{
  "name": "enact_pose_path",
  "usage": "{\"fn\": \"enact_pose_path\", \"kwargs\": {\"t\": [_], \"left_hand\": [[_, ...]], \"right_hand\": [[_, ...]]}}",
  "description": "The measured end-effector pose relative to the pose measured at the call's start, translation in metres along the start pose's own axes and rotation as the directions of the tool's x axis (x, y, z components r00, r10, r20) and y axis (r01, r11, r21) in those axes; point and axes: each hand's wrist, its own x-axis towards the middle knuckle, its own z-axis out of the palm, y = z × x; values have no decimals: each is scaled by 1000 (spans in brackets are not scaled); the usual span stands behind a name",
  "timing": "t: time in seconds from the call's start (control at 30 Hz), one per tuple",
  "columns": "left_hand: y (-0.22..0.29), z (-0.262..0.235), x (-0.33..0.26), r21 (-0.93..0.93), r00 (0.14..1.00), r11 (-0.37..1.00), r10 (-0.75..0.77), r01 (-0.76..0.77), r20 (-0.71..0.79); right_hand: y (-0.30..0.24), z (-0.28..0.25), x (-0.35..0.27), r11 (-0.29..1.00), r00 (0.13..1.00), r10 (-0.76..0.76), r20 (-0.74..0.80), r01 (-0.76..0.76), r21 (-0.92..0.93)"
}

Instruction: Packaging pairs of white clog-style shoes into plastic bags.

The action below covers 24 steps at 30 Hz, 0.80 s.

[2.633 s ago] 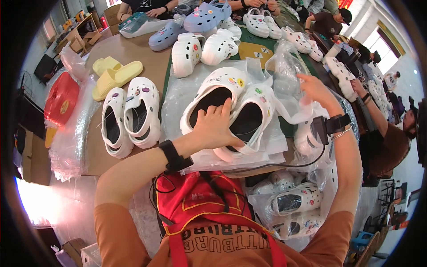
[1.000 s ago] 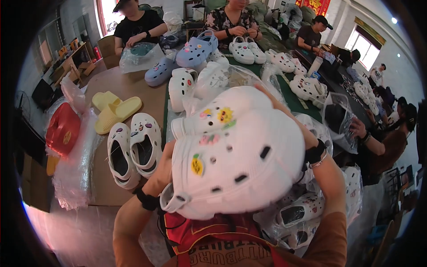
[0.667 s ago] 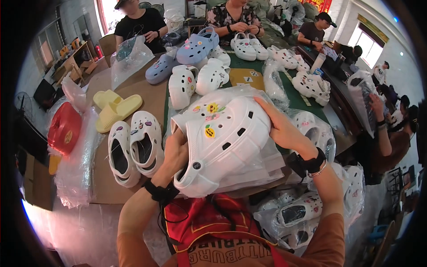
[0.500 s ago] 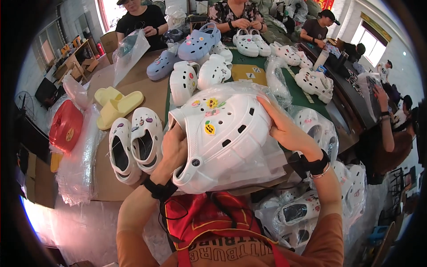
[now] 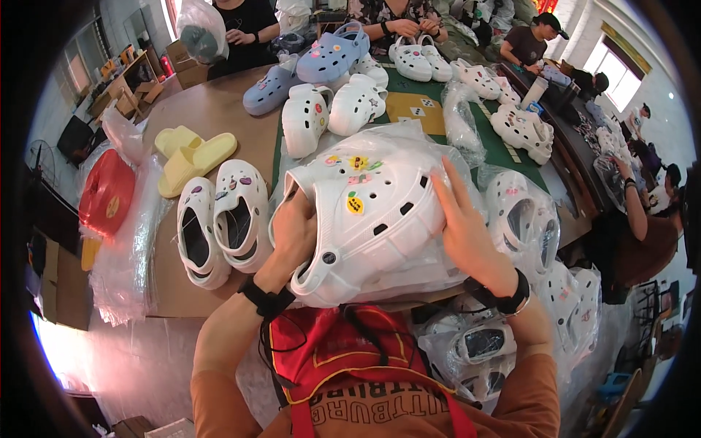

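Observation:
A large white clog [image 5: 398,208] with yellow, pink and smiley charms is tilted in front of me, over clear plastic. My left hand [image 5: 296,230] reaches into its foot opening and holds it, fingers partly hidden inside. My right hand [image 5: 467,223] lies against the toe side with its fingers stretched out, touching the clog and the clear plastic bag [image 5: 456,164] around its far side. To the left stands a pair of smaller white clogs [image 5: 241,212] with dark insoles and charms.
Yellow slides [image 5: 197,164], a red pouch [image 5: 107,193] and a stack of clear bags [image 5: 125,255] lie at left. Beyond are blue clogs [image 5: 332,55] and more white clogs [image 5: 358,108]. Bagged clogs [image 5: 515,212] sit at right. Several people work around the tables.
The clog in my hands has shifted slightly right. My right hand's fingers have straightened along its side. The person at far left has lifted a plastic bag with something dark inside.

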Motion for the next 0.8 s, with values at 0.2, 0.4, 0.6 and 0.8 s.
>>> {"fn": "enact_pose_path", "kwargs": {"t": [0.2, 0.4, 0.6, 0.8], "left_hand": [[-6, 4, 0, 1, 998, 998, 57, -57, -14], [-10, 5, 4, 143, 999, 990, 2, 5, -50], [-15, 19, 7, 45, 972, 990, 143, -137, -186], [-9, 19, -2, 150, 974, 982, 139, -113, -176]], "right_hand": [[-17, 16, -15, 995, 997, 70, -32, -72, -67], [-26, 26, -18, 997, 998, -30, -57, 26, -70], [-37, 46, -25, 990, 992, -106, -62, 100, -101], [-52, 44, -32, 999, 999, -49, 9, 49, -8]]}}
